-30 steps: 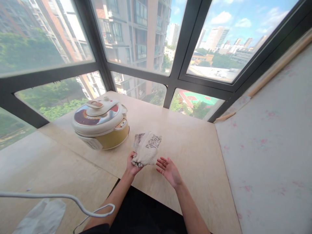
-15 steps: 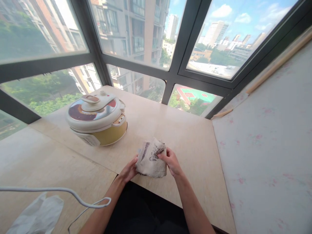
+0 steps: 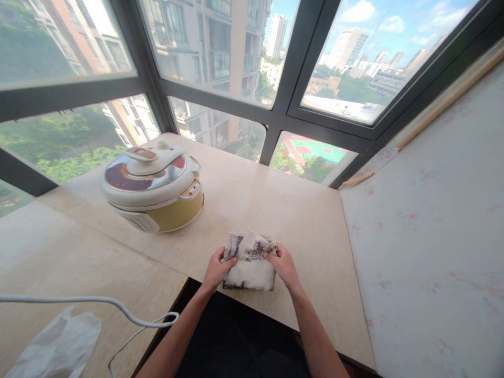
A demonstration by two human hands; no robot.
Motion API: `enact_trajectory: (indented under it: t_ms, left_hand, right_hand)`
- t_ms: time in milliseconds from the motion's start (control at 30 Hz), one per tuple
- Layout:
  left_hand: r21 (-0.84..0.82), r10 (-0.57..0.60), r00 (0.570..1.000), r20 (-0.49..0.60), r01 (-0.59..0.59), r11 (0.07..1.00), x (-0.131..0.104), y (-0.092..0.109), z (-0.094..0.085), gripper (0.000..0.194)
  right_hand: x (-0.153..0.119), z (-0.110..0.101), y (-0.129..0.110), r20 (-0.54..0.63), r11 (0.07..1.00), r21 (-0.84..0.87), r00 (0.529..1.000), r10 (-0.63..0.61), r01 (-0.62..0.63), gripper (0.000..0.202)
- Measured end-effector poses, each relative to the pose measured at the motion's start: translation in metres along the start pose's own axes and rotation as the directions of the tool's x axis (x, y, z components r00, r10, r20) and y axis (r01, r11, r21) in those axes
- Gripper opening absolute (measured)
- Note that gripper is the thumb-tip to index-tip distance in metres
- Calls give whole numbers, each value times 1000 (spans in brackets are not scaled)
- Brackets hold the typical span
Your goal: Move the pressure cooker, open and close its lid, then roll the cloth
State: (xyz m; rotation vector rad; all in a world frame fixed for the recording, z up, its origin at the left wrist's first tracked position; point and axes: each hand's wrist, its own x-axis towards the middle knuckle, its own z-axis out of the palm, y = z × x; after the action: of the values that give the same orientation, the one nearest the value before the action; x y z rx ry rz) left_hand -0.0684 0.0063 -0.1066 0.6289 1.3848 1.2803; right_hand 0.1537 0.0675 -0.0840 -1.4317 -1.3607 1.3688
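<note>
A folded cream towel [image 3: 250, 274] with a dark brown pattern lies near the front edge of the counter, its upper part bunched between my hands. My left hand [image 3: 219, 269] pinches its left side, thumb on top and fingers around the edge. On the opposite side, my right hand [image 3: 284, 264] grips the upper right corner, with the thumb pressed on the patterned part. The fingers beneath the cloth are hidden on both sides.
A white and yellow electric pressure cooker [image 3: 153, 189] stands on the pale counter [image 3: 252, 197] at the back left. A white cable [image 3: 90, 300] and a crumpled white sheet [image 3: 55, 344] are at lower left. Windows line the back; a floral wall [image 3: 425, 252] bounds the right.
The towel has gone from tilted in my hands to flatter against the counter. My left hand has come up onto its left side, thumb now on top; the right has shifted slightly right.
</note>
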Motion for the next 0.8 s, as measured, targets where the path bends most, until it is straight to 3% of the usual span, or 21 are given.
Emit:
enact_trajectory:
  t_ms: [100, 167, 267, 367, 467, 567, 700, 800]
  left_hand:
    - [-33, 86, 980, -177, -93, 995, -4, 1, 14, 42]
    - [-94, 109, 972, -210, -131, 987, -9, 2, 26, 49]
    - [-27, 172, 979, -108, -176, 984, -21, 4, 44, 56]
    - [137, 283, 959, 32, -285, 949, -36, 4, 56, 66]
    - [251, 331, 923, 197, -374, 893, -46, 5, 58, 73]
    - [270, 295, 891, 345, -396, 878, -48, 10, 52, 64]
    - [223, 261, 886, 382, -363, 905, -41, 19, 43, 52]
    - [236, 259, 891, 373, -361, 902, -41, 23, 43, 59]
  right_hand:
    - [-7, 12, 5, -144, 991, -123, 987, -65, 48, 19]
    - [-12, 23, 4, -193, 987, -140, 975, -109, 83, 14]
    - [-18, 37, -1, -232, 985, -147, 965, -123, 90, 8]
    - [-21, 42, -1, -280, 991, -130, 958, -58, 22, 10]
    - [-21, 38, 5, -304, 999, -49, 953, -17, 3, 15]
    - [-22, 32, 13, -302, 996, 87, 953, 0, 27, 20]
    - [-30, 30, 12, -262, 960, 278, 960, 100, -24, 18]
    - [-40, 36, 0, -116, 872, 472, 972, 205, -128, 25]
